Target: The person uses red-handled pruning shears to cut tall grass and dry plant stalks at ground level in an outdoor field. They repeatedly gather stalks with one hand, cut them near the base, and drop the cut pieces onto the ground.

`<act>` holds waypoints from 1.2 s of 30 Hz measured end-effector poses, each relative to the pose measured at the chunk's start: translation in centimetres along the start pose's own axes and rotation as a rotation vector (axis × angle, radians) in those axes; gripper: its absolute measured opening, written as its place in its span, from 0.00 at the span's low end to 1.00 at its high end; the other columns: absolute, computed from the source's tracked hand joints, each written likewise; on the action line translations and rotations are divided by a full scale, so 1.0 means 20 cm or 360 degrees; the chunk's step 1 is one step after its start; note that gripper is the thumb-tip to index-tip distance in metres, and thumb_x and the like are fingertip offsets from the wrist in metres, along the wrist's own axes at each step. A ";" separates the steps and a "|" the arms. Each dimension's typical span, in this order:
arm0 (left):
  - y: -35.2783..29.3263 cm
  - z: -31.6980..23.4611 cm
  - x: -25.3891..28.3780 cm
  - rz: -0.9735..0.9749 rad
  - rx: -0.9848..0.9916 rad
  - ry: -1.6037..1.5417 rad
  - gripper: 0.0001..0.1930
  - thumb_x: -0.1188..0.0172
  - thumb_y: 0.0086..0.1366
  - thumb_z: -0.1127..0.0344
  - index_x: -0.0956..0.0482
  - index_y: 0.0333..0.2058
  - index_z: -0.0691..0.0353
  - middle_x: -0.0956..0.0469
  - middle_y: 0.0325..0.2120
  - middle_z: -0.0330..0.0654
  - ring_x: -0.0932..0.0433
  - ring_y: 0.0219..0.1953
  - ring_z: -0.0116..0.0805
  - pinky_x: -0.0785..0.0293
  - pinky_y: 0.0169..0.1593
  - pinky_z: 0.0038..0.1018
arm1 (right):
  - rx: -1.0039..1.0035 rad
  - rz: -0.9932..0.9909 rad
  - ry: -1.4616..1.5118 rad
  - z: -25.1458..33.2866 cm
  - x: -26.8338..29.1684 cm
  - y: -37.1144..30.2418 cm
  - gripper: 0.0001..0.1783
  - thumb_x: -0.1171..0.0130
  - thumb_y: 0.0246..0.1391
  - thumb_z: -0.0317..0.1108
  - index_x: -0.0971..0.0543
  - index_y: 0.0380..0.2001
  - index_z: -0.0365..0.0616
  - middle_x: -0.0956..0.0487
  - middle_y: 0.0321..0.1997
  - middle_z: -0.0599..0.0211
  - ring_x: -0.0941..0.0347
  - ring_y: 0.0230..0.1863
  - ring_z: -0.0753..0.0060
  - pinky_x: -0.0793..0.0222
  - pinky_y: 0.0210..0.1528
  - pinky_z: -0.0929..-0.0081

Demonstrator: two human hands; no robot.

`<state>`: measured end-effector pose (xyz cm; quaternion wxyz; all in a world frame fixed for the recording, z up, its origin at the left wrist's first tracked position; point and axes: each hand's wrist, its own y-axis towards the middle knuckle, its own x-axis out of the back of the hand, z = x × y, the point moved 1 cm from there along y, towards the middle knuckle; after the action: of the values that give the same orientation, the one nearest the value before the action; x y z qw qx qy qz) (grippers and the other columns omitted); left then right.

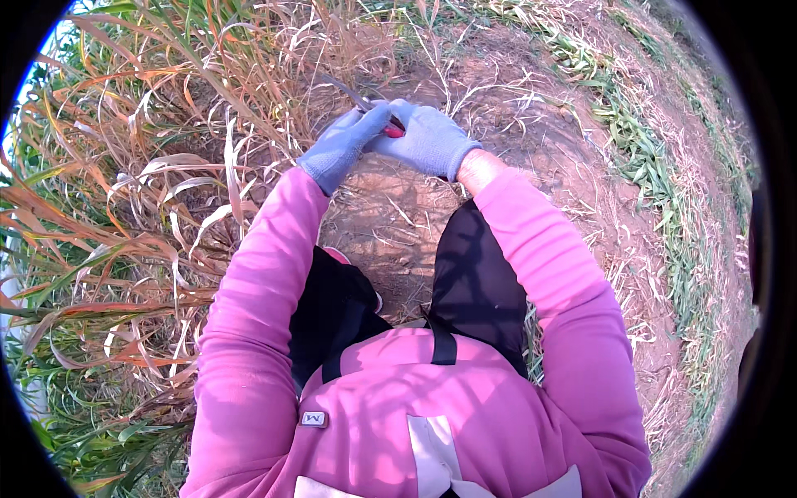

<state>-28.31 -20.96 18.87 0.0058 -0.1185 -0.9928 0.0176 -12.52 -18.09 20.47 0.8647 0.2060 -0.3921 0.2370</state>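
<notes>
My left hand [342,148] and my right hand [425,139], both in blue-grey knit gloves, meet in front of me at the top middle. Between them shows the red handle [393,129] of a tool. Its narrow, dark blade [344,90] points up and left beyond the gloves, toward the dry stalks. My right hand is closed round the handle, fingers curled inward. The left one is closed against the tool from the other side, near where the blade starts. The gloves cover most of the tool, so its exact kind is unclear.
Tall, partly dried grassy stalks [158,183] crowd the left side and reach close to my left arm. Brown soil [390,199] with straw bits lies between my knees. Cut green stalks [639,149] form a curved row at the right.
</notes>
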 end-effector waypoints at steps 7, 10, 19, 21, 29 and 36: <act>0.15 0.35 0.08 -0.0323 0.0121 -0.0331 0.21 0.48 0.66 0.52 0.26 0.48 0.64 0.25 0.36 0.37 0.27 0.39 0.25 0.33 0.46 0.22 | -0.0134 0.0653 0.0050 -0.21 -0.19 0.18 0.23 0.41 0.47 0.48 0.28 0.38 0.40 0.22 0.35 0.55 0.25 0.38 0.59 0.33 0.41 0.66; 0.17 0.46 0.17 0.0039 0.0201 0.0601 0.26 0.48 0.65 0.52 0.31 0.53 0.69 0.26 0.47 0.49 0.27 0.50 0.34 0.34 0.54 0.28 | -0.0107 0.0645 0.0194 -0.49 -0.28 0.28 0.19 0.42 0.48 0.40 0.28 0.39 0.40 0.23 0.33 0.58 0.27 0.37 0.62 0.34 0.41 0.67; 0.03 0.45 0.44 0.0344 0.0750 0.0240 0.26 0.43 0.63 0.59 0.34 0.56 0.68 0.25 0.47 0.51 0.27 0.52 0.37 0.32 0.54 0.31 | -0.1584 -0.0362 0.1028 -2.29 -0.45 0.52 0.22 0.39 0.46 0.46 0.22 0.33 0.35 0.23 0.25 0.64 0.28 0.23 0.70 0.35 0.26 0.68; 0.13 0.56 0.46 0.0340 0.0702 0.0908 0.27 0.43 0.63 0.56 0.34 0.55 0.68 0.24 0.46 0.50 0.26 0.50 0.37 0.31 0.54 0.30 | -0.1672 -0.0427 0.0602 -2.64 -0.55 0.49 0.21 0.39 0.46 0.47 0.23 0.32 0.36 0.24 0.23 0.63 0.28 0.24 0.70 0.35 0.26 0.65; 0.33 0.58 0.46 0.0239 0.0735 0.0479 0.23 0.47 0.66 0.61 0.35 0.56 0.66 0.24 0.45 0.48 0.25 0.48 0.38 0.31 0.53 0.29 | -0.1883 -0.0510 0.1456 -2.58 -0.90 0.74 0.20 0.38 0.50 0.48 0.26 0.33 0.41 0.26 0.23 0.64 0.32 0.17 0.69 0.36 0.17 0.68; 0.45 0.70 0.49 0.0097 0.0877 0.0340 0.19 0.49 0.67 0.69 0.33 0.55 0.66 0.24 0.42 0.44 0.26 0.46 0.31 0.31 0.52 0.26 | -0.1520 -0.0516 0.1864 -2.47 -0.88 0.86 0.19 0.36 0.49 0.40 0.30 0.39 0.44 0.28 0.22 0.68 0.32 0.17 0.74 0.35 0.17 0.72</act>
<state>-35.93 -10.30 4.68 0.1417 -0.1433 -0.9404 0.2740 -3.93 18.19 -20.37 0.9500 -0.2936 0.1046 -0.0171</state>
